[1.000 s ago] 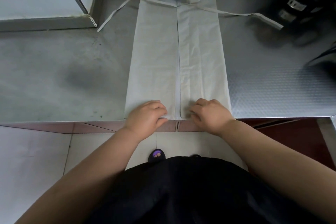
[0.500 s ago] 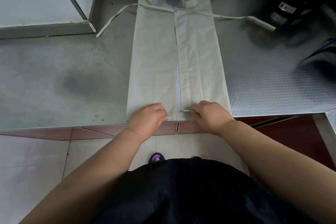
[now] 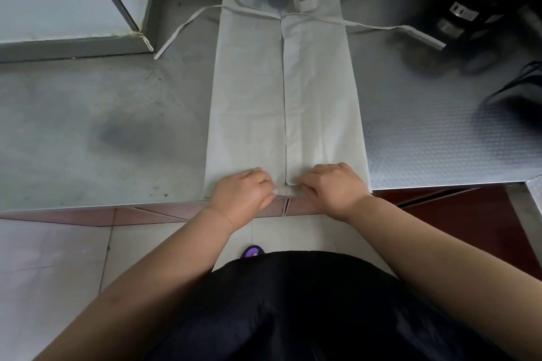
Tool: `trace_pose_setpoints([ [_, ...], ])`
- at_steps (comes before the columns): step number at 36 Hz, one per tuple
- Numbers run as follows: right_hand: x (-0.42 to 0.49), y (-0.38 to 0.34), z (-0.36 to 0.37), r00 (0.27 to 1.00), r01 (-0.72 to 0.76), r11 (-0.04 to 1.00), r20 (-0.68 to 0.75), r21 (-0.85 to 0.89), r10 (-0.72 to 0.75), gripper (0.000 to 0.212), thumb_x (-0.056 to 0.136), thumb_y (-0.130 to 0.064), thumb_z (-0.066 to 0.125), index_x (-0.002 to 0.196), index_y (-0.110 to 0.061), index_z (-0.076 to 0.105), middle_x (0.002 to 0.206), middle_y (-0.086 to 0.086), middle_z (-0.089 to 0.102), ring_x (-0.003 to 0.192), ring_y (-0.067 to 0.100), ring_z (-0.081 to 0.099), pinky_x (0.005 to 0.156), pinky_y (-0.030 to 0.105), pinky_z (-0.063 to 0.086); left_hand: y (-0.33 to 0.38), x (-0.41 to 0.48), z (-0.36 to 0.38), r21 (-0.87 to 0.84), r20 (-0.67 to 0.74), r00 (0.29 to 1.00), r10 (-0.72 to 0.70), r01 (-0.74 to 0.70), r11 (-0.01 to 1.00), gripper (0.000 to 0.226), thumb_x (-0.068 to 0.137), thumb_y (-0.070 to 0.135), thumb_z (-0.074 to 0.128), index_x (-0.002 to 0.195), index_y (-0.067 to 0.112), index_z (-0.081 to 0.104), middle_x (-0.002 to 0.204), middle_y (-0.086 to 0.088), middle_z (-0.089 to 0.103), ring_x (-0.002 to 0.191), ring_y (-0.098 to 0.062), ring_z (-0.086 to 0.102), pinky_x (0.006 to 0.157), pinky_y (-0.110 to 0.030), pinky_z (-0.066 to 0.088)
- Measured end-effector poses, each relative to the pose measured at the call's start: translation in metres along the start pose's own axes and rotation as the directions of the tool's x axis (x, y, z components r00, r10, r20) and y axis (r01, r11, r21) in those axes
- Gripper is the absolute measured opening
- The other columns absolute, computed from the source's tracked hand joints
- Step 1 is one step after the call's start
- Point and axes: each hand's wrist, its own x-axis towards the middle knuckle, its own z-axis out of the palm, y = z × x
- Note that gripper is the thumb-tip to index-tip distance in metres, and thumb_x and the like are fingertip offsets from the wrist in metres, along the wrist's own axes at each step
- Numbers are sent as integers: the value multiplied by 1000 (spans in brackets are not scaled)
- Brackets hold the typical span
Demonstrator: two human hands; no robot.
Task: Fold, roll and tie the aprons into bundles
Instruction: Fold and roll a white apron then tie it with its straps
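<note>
A pale grey apron (image 3: 316,91) lies on the steel counter (image 3: 102,126), folded lengthwise into a long strip with both sides meeting along a middle seam. Its ties (image 3: 393,27) trail out left and right at the far end, and the bib bunches up against the back wall. My left hand (image 3: 243,193) and my right hand (image 3: 334,187) sit side by side at the near hem, fingers curled round the edge, which is turned up into a narrow first roll between them.
Dark blurred objects (image 3: 481,9) crowd the counter's back right. A raised steel ledge (image 3: 73,44) occupies the back left. The counter's front edge runs just under my hands, with tiled floor (image 3: 44,272) below.
The near hem has lifted off the counter and curled over into a thin roll under both hands. The hands stayed at the near edge.
</note>
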Motion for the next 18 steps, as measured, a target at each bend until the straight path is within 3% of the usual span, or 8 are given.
trace_pose_setpoints([
  [2, -3, 4, 0, 997, -63, 997, 55, 37, 61, 33, 99, -33, 36, 124, -33, 58, 105, 3, 56, 102, 27, 54, 88, 31, 29, -1, 0, -1, -2, 12, 1000, -5, 5, 1000, 15, 67, 12, 78, 60, 15, 65, 69, 5, 62, 57, -16, 60, 39, -18, 39],
  [4, -3, 2, -1, 994, -80, 996, 73, 31, 78, 34, 100, -33, 36, 125, -34, 58, 106, 2, 55, 104, 26, 53, 89, 31, 28, -1, 1, 0, 7, 29, 1000, 1, -1, 1000, 18, 65, 9, 79, 59, 17, 64, 70, 6, 62, 60, -16, 60, 39, -19, 40],
  [7, -1, 3, 1, 993, -82, 996, 82, 31, 79, 33, 99, -32, 37, 123, -34, 59, 106, 1, 57, 105, 25, 53, 87, 30, 28, 0, 4, -2, 23, 12, 1000, 22, -22, 999, 21, 80, 28, 59, 63, 16, 65, 72, 6, 64, 64, -17, 62, 40, -19, 41],
  [11, -2, 3, 2, 994, -83, 994, 81, 73, 77, 31, 99, -33, 39, 119, -31, 62, 103, 1, 58, 104, 25, 53, 87, 31, 28, 4, 5, -1, 37, 15, 999, 36, -37, 999, 20, 65, 26, 82, 68, 13, 67, 73, 4, 64, 61, -19, 62, 38, -20, 41],
  [13, -2, 2, 2, 992, -88, 993, 94, 73, 81, 32, 99, -35, 38, 119, -31, 62, 104, 1, 58, 104, 25, 53, 88, 31, 28, 4, 5, 0, 29, 3, 999, 37, -37, 999, 14, 73, 24, 74, 68, 13, 67, 71, 4, 64, 58, -19, 61, 37, -20, 41],
  [16, -1, 1, 1, 990, -103, 992, 109, 74, 95, 33, 99, -38, 38, 117, -30, 63, 103, 0, 56, 103, 24, 52, 88, 31, 28, 3, 4, 1, 7, -11, 1000, 26, -26, 1000, 28, 83, 29, 49, 68, 14, 67, 71, 5, 64, 57, -17, 61, 37, -21, 42],
  [18, 1, 0, -1, 988, -110, 990, 120, 89, 99, 31, 99, -37, 39, 117, -31, 63, 103, 0, 56, 104, 23, 51, 88, 32, 28, 3, 2, 3, 11, -3, 999, 44, -44, 999, 27, 84, 26, 48, 68, 14, 66, 72, 5, 64, 58, -17, 60, 38, -20, 40],
])
